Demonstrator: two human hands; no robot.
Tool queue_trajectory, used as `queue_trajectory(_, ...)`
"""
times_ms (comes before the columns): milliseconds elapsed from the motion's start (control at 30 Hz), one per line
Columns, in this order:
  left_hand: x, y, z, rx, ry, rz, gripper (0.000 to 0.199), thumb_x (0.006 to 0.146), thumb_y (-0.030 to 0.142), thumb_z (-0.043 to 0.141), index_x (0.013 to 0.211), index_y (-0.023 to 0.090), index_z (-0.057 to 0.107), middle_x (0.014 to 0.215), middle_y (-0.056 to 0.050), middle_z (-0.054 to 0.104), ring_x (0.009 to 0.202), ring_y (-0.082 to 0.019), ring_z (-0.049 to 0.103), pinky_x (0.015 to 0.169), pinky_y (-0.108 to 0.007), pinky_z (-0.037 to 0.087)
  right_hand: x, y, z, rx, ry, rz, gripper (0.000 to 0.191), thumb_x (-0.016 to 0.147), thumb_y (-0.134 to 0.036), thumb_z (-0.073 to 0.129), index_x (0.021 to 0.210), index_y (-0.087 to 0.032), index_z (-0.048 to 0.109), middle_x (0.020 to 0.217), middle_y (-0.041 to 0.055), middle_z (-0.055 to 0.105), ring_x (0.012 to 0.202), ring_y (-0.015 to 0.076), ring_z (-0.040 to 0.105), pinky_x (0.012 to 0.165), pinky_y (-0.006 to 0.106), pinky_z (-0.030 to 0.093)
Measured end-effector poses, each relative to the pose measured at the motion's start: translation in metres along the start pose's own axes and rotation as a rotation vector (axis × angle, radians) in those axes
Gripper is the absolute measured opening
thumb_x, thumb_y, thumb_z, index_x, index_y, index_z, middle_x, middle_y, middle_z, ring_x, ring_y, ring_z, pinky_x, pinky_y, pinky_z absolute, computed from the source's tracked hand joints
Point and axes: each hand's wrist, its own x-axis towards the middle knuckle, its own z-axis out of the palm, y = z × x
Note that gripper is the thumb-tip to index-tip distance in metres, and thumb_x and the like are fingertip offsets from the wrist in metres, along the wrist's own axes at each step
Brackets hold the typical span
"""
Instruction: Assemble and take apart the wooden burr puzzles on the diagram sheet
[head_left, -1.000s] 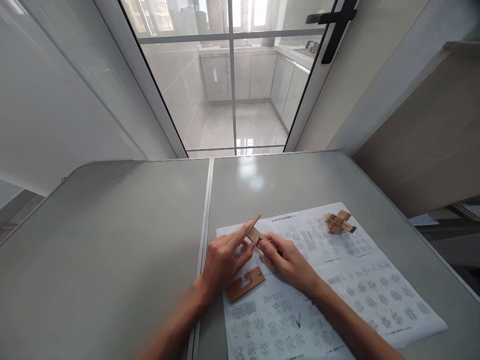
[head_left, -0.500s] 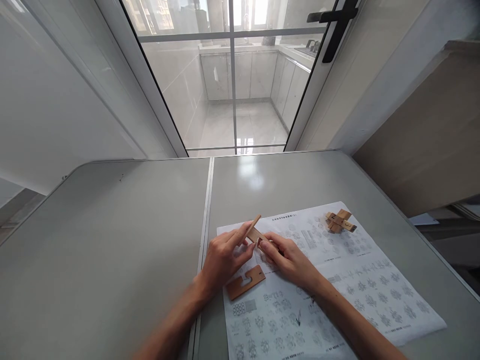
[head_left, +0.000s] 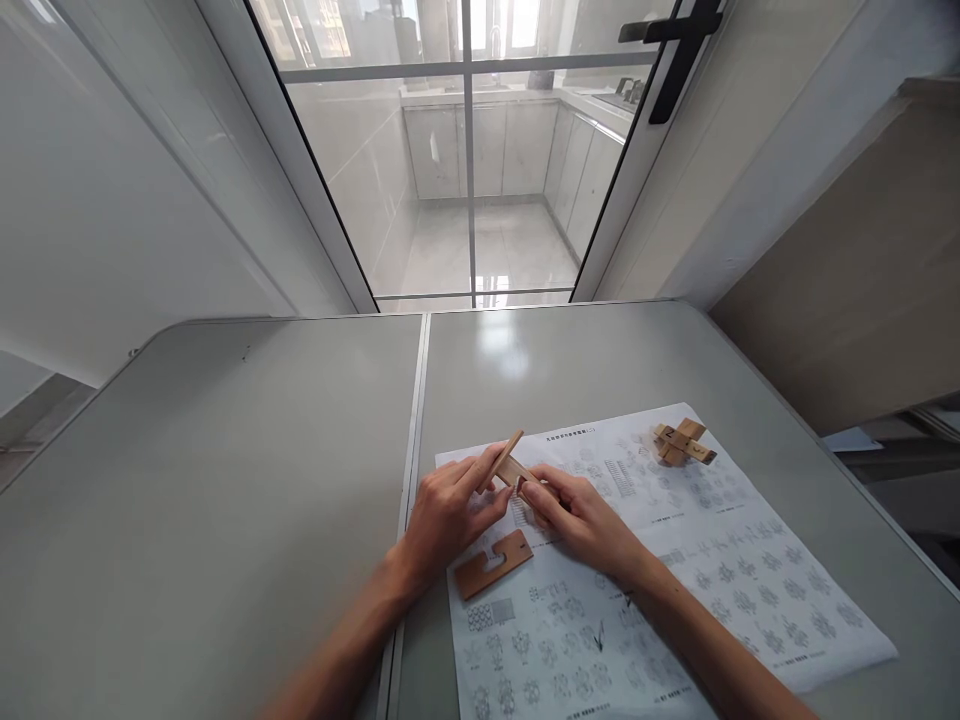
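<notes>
My left hand (head_left: 450,505) and my right hand (head_left: 574,510) meet over the printed sheet, both closed on thin wooden pieces (head_left: 513,470). One piece sticks up at a slant from my left fingers; another runs across into my right fingers, which partly hide it. Whether the pieces are interlocked I cannot tell. Just below my hands a flat brown wooden piece with a notch (head_left: 495,567) lies on the sheet. Toward the sheet's upper right corner sits a small cluster of crossed wooden pieces (head_left: 683,442) with dark markings.
The large paper sheet (head_left: 780,600), printed with rows of small diagrams, covers part of the grey table (head_left: 225,500). A metal seam (head_left: 415,400) divides the tabletop. Beyond the far edge stands a glass door with a black handle (head_left: 667,60).
The whole view has shifted very slightly. Both hands and the wooden pieces keep nearly the same positions.
</notes>
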Motion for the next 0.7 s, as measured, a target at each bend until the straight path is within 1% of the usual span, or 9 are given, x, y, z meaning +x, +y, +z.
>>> queue_trajectory(233,0.0016,0.0003,-0.0012,-0.010,-0.007,-0.005,0.045,0.100,0.024,0.065,0.144,0.025,0.058,0.083,0.003,0.073,0.072,-0.014,0.070,0.073,-0.027,0.056,-0.0005,-0.0022,-0.0014,0.006,-0.015,0.002,0.044,0.109,-0.059,0.047,0.095,-0.021,0.064,0.068,-0.0034,0.047,0.062,0.0150,0.041,0.058,0.029,0.034)
queue_trajectory(433,0.0034,0.0038,-0.0048,-0.058,-0.081,-0.043,0.046,0.102,0.024,0.064,0.147,0.027,0.056,0.088,0.002,0.073,0.073,-0.013,0.070,0.077,-0.026,0.057,0.0002,-0.0029,-0.0016,0.008,-0.013,0.006,0.046,0.108,-0.062,0.047,0.093,-0.021,0.063,0.067,-0.0038,0.046,0.061,0.0152,0.040,0.058,0.029,0.034)
queue_trajectory(567,0.0039,0.0056,-0.0038,-0.047,-0.055,-0.031,0.046,0.105,0.025,0.060,0.151,0.027,0.054,0.091,0.001,0.074,0.070,-0.011,0.069,0.075,-0.025,0.057,-0.0004,-0.0021,0.0006,0.018,0.000,0.018,0.046,0.108,-0.062,0.046,0.092,-0.021,0.061,0.067,-0.0039,0.045,0.061,0.0155,0.040,0.058,0.029,0.033)
queue_trajectory(700,0.0017,0.0040,-0.0004,0.004,-0.030,-0.019,0.050,0.105,0.023,0.058,0.154,0.026,0.051,0.085,0.002,0.074,0.070,-0.013,0.069,0.072,-0.026,0.057,-0.0010,-0.0005,0.0026,0.010,0.022,0.030,0.045,0.109,-0.061,0.046,0.094,-0.021,0.062,0.067,-0.0039,0.046,0.061,0.0156,0.041,0.058,0.029,0.034)
